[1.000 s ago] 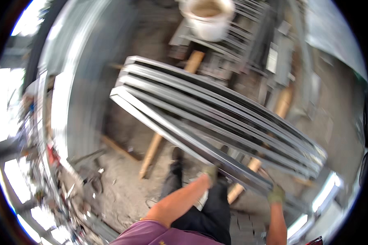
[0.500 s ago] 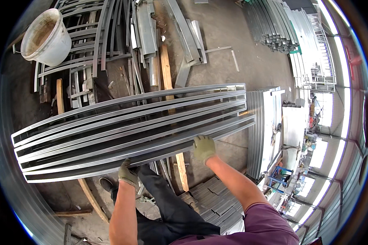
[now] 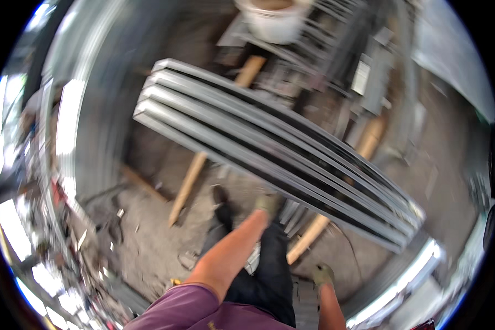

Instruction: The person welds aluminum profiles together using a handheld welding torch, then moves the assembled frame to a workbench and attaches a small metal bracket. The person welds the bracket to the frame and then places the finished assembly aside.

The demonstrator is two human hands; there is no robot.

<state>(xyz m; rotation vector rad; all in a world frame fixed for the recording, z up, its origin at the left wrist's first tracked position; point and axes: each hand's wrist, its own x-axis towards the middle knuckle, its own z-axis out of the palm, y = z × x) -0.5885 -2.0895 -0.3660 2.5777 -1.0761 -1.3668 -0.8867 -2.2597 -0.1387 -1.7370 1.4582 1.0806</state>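
Observation:
Long bowed frames of grey metal bars [image 3: 173, 113] lie slantwise before me, from the upper left down to the right. My left hand [image 3: 268, 203], in a dull green glove, is beside their near edge. Blur hides its fingers, and I cannot tell whether it touches the metal. My right hand [image 3: 323, 273], gloved alike, hangs low on the right, apart from the frames. Its fingers are smeared too, though nothing shows in it.
Under the frames run wooden beams, one [image 3: 188, 184] on the left and another [image 3: 308, 237] on the right. A white bucket [image 3: 278, 25] stands at the far side, by loose metal lengths [image 3: 377, 82]. Shiny metal stock [image 3: 396, 286] lies at the lower right.
My view has swung to the left, so the frames now slope down to the right. My right hand has come off the frames and dropped lower. My left hand stays by their near edge.

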